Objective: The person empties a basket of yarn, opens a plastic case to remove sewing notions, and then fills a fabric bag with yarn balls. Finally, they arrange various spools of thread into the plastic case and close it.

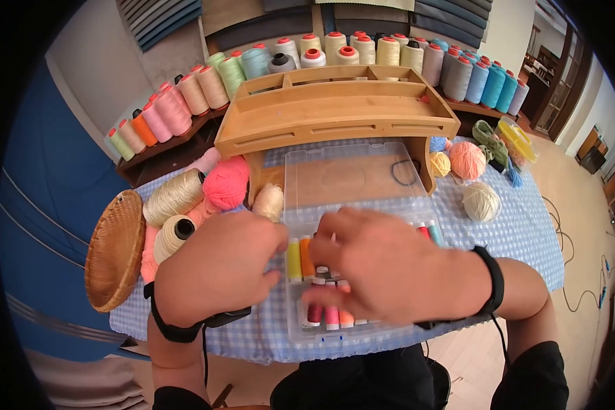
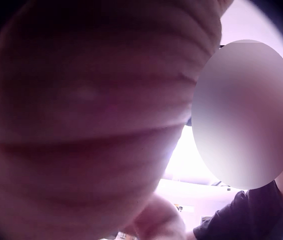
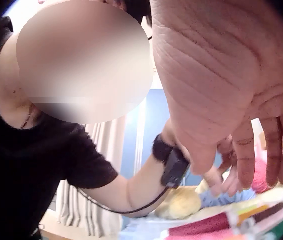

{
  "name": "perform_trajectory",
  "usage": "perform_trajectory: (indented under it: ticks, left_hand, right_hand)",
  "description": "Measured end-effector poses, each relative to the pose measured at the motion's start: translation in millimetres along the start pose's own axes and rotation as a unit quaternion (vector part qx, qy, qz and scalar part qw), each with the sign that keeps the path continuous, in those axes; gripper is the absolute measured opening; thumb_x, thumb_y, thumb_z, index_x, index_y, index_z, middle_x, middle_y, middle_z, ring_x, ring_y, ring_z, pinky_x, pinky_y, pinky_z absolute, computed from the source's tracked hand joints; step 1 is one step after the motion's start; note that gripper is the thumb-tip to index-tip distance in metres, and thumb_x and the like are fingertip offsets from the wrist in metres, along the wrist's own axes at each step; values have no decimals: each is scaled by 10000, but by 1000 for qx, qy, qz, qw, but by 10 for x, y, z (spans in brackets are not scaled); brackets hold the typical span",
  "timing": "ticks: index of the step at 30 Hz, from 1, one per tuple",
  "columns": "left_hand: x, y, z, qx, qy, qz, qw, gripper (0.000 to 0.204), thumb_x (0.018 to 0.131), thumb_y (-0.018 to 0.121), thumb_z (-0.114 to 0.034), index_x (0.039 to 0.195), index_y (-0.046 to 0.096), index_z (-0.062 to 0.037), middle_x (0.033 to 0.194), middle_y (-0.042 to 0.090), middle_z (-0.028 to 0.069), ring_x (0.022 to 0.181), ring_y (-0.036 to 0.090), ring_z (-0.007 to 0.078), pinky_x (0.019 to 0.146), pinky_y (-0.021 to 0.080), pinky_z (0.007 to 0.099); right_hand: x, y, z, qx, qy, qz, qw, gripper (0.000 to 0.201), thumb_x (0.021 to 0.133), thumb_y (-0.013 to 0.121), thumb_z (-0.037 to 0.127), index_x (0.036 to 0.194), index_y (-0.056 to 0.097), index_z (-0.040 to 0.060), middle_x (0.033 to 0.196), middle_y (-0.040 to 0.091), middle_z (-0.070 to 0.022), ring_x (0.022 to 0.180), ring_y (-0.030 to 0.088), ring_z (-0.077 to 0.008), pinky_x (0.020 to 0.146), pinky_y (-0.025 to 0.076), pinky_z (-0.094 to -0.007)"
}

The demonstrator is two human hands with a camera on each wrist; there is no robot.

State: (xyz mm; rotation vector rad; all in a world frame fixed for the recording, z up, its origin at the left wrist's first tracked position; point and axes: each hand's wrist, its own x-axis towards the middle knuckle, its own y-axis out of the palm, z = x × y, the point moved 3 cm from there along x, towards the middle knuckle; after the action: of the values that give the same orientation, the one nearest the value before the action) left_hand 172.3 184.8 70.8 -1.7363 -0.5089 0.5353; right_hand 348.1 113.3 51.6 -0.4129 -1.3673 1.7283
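A clear plastic box (image 1: 297,331) of small thread spools lies on the checked cloth, its lid (image 1: 348,160) folded back. My right hand (image 1: 389,266) hovers over the box, fingers pointing down and the thumb low by the spools. In the right wrist view its fingers (image 3: 274,150) hang fairly straight, with nothing seen between them, above a dark red spool (image 3: 199,226). At the box's left side is my left hand (image 1: 215,263), fingers loosely bent near a yellow spool (image 1: 294,260) and an orange spool (image 1: 307,254). Pink spools (image 1: 331,316) lie in the front row.
A wooden rack (image 1: 335,116) stands behind the box, with large thread cones (image 1: 388,53) around it. Left are a wicker basket (image 1: 116,246), a pink yarn ball (image 1: 227,183) and cream cones (image 1: 174,198). A white yarn ball (image 1: 482,203) and a coral one (image 1: 467,160) sit right.
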Motion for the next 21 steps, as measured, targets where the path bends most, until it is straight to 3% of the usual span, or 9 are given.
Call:
perform_trajectory:
  ticks: [2,4,7,11,13,14,16,21]
  left_hand:
    - [17,52,-25,43,36,-9,998,297,729,818,-141,969,688,-25,796,708,115,773,709,317,715,550,417]
    - [40,99,-39,24,24,38,999,359,720,831,-175,1000,664,-24,844,703,134,813,695,360,728,536,459]
    - [72,123,-137,26,6,70,997,358,717,823,-170,987,645,-18,857,694,150,827,690,372,714,535,476]
    - [-23,103,-292,49,10,45,998,360,727,811,-160,1007,632,-23,851,681,151,835,688,374,704,542,475]
    - [-79,116,-358,37,23,97,994,369,737,800,-146,1041,628,-30,842,669,141,829,692,368,700,553,462]
    - [-102,138,-362,36,23,97,994,369,737,800,-146,1041,628,-30,842,669,141,829,692,368,700,553,462]
    - [-140,136,-416,41,103,25,994,171,776,662,-65,932,642,4,721,680,158,681,712,349,612,559,450]
    - [-140,211,-444,51,120,28,991,153,778,659,-72,914,647,-4,697,676,146,687,713,328,596,551,425]
  right_hand:
    - [77,-123,-166,8,7,19,1000,363,811,793,236,1017,666,-35,967,639,-202,992,639,-370,879,525,-450]
    - [127,-99,-278,52,13,51,997,319,813,775,163,1028,665,-45,978,639,-200,1012,627,-391,886,524,-454]
    - [146,126,-359,79,-33,59,995,299,804,778,150,1011,667,-36,979,635,-203,998,628,-396,873,523,-459]
    - [136,154,-364,41,-56,32,997,285,797,783,131,1008,672,-24,986,631,-206,992,627,-398,870,522,-457]
    - [147,107,-351,107,-32,60,992,280,795,788,117,1015,676,-13,1001,626,-210,989,626,-395,870,523,-451]
    - [142,104,-348,107,-32,61,992,280,795,788,117,1015,676,-13,1001,626,-210,989,626,-395,870,523,-451]
    - [118,77,-363,86,-19,36,995,279,790,792,105,1019,676,-5,993,626,-205,1001,628,-397,866,524,-452]
    - [26,-162,-430,72,-6,-17,997,271,811,783,133,1022,674,2,1030,637,-201,987,647,-408,841,530,-465]
